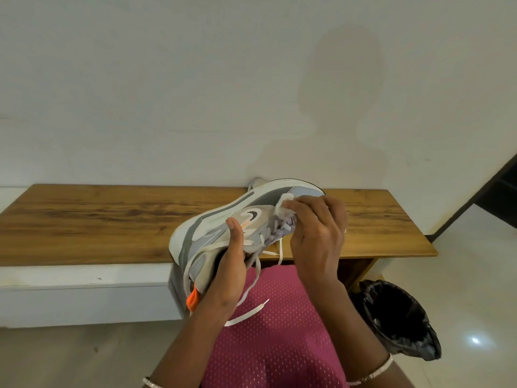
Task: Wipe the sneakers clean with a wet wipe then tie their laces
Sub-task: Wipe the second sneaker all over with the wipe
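You face a plain white wall (195, 79); a long wooden bench (98, 219) stands against it, and a black-lined bin (400, 320) sits on the pale glossy floor (475, 289)

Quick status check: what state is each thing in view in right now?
sneaker: held up on its side over the bench, sole facing away
laces: untied, ends hanging loose
wet wipe: bunched, pressed on the sneaker near the toe
left hand: grips the sneaker at the collar
right hand: pinches the wet wipe
bench: bare wood top
bin: open, lined with a black bag
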Tool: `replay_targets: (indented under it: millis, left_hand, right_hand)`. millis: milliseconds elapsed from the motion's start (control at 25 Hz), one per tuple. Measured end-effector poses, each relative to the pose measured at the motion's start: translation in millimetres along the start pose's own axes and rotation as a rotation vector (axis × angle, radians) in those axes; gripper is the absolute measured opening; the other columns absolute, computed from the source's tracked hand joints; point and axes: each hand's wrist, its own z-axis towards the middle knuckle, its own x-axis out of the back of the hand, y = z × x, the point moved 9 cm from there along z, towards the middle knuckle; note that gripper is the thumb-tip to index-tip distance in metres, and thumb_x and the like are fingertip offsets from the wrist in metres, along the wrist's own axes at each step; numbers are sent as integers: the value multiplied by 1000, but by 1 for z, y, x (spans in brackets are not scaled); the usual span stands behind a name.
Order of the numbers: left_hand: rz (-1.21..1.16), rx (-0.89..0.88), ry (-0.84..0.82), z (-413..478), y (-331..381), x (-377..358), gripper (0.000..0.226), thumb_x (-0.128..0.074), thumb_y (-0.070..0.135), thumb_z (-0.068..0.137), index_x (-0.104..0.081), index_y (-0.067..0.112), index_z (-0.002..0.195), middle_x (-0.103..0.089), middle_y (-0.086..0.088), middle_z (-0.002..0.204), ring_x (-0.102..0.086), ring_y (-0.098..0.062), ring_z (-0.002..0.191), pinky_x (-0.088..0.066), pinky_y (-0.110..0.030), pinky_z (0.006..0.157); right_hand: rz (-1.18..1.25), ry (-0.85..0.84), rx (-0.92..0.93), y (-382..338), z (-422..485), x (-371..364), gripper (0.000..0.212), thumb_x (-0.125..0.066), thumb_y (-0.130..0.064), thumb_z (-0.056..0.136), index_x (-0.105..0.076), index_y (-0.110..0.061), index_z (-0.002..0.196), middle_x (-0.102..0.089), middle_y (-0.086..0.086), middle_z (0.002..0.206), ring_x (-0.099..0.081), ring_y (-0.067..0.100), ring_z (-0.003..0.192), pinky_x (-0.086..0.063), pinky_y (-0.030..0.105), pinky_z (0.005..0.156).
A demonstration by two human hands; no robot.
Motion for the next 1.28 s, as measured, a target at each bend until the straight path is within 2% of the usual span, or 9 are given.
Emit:
replay_targets:
  millis: [160, 280, 440, 560, 640, 760, 960, 1120, 1280]
  left_hand:
    - [-113, 36, -10, -1, -2, -2, 63, -38, 68, 92, -67, 22, 124, -67, -5, 129, -60, -24, 124, -41, -44, 110]
    - [-109, 35, 0, -2, -8, 1, 60, -27, 60, 99, -71, 22, 117, -69, -1, 125, -59, -22, 125, -42, -40, 108]
    - [-58, 39, 45, -5, -7, 3, 62, -34, 72, 88, -66, 29, 119, -72, -2, 119, -64, -22, 119, -45, -39, 104]
    - [48, -3, 22, -5, -3, -3, 67, -30, 81, 77, -59, 42, 123, -74, 6, 113, -67, -22, 112, -55, -33, 91]
    - [26, -14, 26, -7, 0, -4, 54, -31, 75, 81, -63, 47, 115, -75, 8, 108, -68, -24, 110, -57, -36, 89]
    - [33, -67, 46, -9, 7, 0, 57, -30, 71, 89, -62, 39, 124, -71, 8, 120, -63, -19, 119, -46, -47, 107]
    - [132, -99, 45, -10, 8, 6, 63, -24, 88, 77, -64, 55, 113, -70, 16, 119, -60, -7, 120, -46, -36, 107]
    - [149, -95, 58, -18, 13, 2, 89, -23, 105, 47, -52, 57, 117, -60, 32, 111, -59, 12, 101, -48, -3, 74]
    - [103, -114, 33, -21, 15, -4, 100, -29, 106, 41, -52, 44, 116, -69, 31, 101, -62, 12, 103, -47, -2, 72]
  right_hand:
    - [307, -184, 2, -37, -26, -11, 22, -59, -2, 91, -76, -10, 102, -72, 2, 103, -61, 16, 99, -49, 22, 86]
    - [413, -257, -3, -48, -39, -12, 26, -63, 2, 88, -76, -12, 106, -73, -1, 106, -63, 14, 102, -49, 23, 90]
    - [49, -138, 151, -30, -22, -8, 27, -51, -20, 97, -77, -17, 101, -75, -3, 104, -60, 23, 102, -46, 41, 79]
    - [-65, 11, 65, -10, -8, 3, 44, -39, -29, 106, -79, -15, 96, -75, 0, 103, -55, 28, 104, -42, 42, 79]
    - [66, -11, 30, -15, -14, 1, 25, -54, -14, 100, -78, -11, 97, -75, 2, 102, -55, 24, 102, -45, 29, 84]
    - [298, -204, -94, -29, -32, -12, 24, -61, -1, 90, -76, -14, 102, -72, -3, 103, -59, 13, 101, -38, 8, 90]
    - [449, -416, -107, -36, -21, -20, 37, -65, 5, 87, -73, -22, 112, -71, -9, 104, -61, 3, 96, -55, 24, 78]
    - [221, -149, -143, -2, 16, 0, 35, -58, 7, 88, -73, -11, 114, -68, 6, 105, -60, 22, 98, -50, 26, 71]
    - [100, -166, -31, -17, 10, -9, 29, -63, 7, 85, -75, -6, 108, -71, 11, 106, -60, 29, 101, -55, 37, 76]
